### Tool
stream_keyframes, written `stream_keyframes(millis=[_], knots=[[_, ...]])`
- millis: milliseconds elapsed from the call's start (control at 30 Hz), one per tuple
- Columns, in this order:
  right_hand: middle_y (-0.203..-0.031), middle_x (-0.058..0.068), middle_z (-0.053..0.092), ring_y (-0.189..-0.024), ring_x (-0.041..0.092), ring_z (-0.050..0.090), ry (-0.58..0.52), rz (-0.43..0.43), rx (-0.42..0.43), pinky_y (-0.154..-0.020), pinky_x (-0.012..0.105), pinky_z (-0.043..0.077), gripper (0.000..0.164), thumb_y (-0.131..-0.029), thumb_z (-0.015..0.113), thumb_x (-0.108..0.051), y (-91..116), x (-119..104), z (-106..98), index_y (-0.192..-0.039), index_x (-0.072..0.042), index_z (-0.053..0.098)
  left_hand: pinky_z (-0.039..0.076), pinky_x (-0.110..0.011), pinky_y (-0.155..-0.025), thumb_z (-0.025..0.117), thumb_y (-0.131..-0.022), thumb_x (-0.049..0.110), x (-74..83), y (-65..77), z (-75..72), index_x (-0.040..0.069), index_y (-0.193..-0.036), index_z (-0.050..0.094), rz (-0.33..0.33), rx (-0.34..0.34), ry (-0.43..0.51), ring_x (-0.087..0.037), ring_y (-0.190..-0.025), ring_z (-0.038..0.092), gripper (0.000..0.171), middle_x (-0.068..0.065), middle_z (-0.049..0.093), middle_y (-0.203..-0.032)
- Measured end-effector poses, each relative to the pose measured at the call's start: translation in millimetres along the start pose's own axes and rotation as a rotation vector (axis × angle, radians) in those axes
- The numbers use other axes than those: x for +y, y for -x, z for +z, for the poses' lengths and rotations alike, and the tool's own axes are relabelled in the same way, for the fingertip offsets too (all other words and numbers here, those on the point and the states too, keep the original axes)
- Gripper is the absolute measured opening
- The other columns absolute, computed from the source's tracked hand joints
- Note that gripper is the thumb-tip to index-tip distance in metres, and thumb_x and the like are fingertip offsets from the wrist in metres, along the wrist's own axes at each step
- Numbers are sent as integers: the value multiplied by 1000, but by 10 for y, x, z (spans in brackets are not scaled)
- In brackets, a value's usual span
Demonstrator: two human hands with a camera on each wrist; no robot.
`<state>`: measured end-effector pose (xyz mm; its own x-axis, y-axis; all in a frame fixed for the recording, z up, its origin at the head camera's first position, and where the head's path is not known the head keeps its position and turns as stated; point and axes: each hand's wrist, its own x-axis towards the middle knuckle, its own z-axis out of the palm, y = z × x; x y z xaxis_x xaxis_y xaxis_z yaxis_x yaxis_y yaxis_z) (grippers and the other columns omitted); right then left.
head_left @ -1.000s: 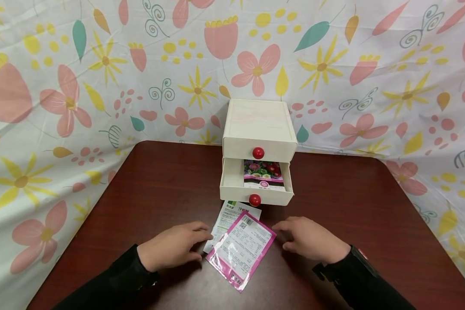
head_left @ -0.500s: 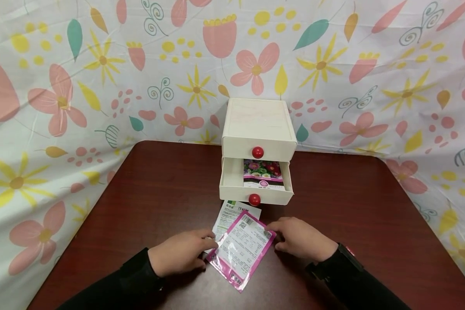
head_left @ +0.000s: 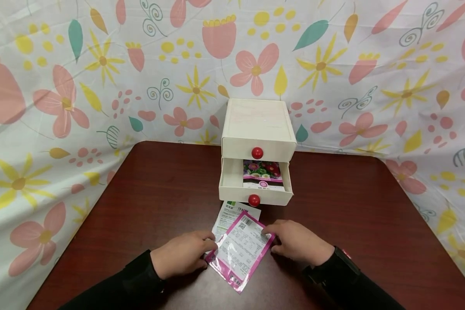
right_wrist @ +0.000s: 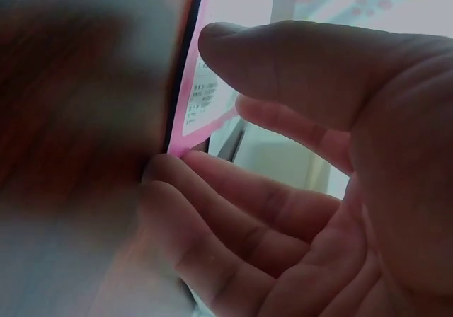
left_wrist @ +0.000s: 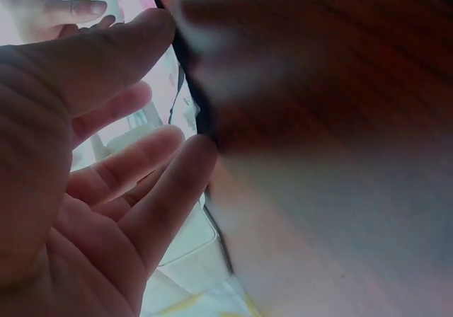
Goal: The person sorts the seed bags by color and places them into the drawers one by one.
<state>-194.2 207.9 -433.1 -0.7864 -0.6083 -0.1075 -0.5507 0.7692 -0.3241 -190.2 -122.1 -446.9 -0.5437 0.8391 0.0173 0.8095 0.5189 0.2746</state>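
Observation:
A pink-bordered seed packet [head_left: 241,249] lies flat, printed text side up, overlapping a white packet [head_left: 226,219] with a green patch. My left hand [head_left: 184,254] touches the pink packet's left edge with its fingertips, the thumb low by the table. At the right corner, my right hand [head_left: 300,243] has its index finger over the packet, its thumb beside the edge. In the right wrist view, a gap shows between the thumb and the other fingers [right_wrist: 226,260]. Another packet with a flower picture [head_left: 262,170] lies in the pulled-out lower drawer [head_left: 232,193].
A cream drawer box [head_left: 259,120] with red knobs [head_left: 257,153] stands at the back of the dark wooden table [head_left: 170,185]. Its upper drawer is closed. Behind hangs a flower-patterned cloth [head_left: 139,86]. The lower drawer's front overhangs the white packet's far end.
Both hands have come inward from beside the pink packet onto its left edge and right corner. Over the last half second they have barely moved. The packets stay in place.

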Motion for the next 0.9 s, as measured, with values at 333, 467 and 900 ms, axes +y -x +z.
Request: stream_keyframes(millis=[333,467,900], knots=[[-100,-3,64,-85,11,56,-38,-42,39,-73,29,51,32,-85,81,-20,8,-81,58,-114,-12,72,52,-28,-80,84,-80,16,4,-2,69,16,-100,70,16,51,-25,-12,-92,60,24,0,61,-107],[-99,-4,64,-83,10,55,-48,-39,48,-73,27,50,31,-85,81,-23,2,-97,96,-113,-13,73,52,-28,-79,83,-79,13,3,0,82,16,-98,70,40,71,-29,-12,-91,60,24,0,62,-105],[-91,-10,59,-81,10,55,-169,-39,19,-70,26,47,37,-85,80,-18,3,-119,103,-121,-16,69,50,-27,-85,79,-86,13,17,3,92,16,-109,73,16,27,-2,-11,-97,58,24,1,61,-108]])
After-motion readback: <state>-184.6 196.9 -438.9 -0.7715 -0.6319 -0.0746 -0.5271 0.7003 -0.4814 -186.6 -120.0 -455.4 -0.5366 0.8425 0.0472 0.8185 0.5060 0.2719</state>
